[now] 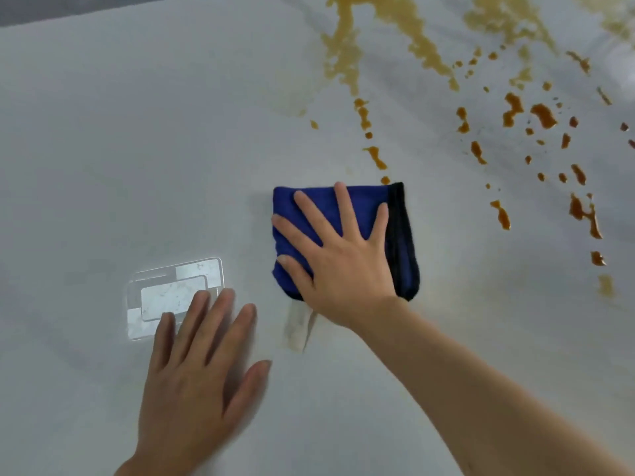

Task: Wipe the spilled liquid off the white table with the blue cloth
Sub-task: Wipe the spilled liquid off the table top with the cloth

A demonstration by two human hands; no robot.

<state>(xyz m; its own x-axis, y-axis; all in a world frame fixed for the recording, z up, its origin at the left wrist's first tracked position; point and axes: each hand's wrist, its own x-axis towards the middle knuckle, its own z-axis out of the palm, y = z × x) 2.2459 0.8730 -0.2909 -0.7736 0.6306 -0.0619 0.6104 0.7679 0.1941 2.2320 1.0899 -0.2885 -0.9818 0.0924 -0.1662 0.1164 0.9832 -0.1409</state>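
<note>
Cloth [311, 214] blue, folded (dark-edged)

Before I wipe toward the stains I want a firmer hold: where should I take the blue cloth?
Probably by its near, bunched edge, coming from above. The blue cloth lies folded flat under the right hand, whose fingers are spread straight on top. Curling the fingers over that near fold should hold the layers together.
</note>
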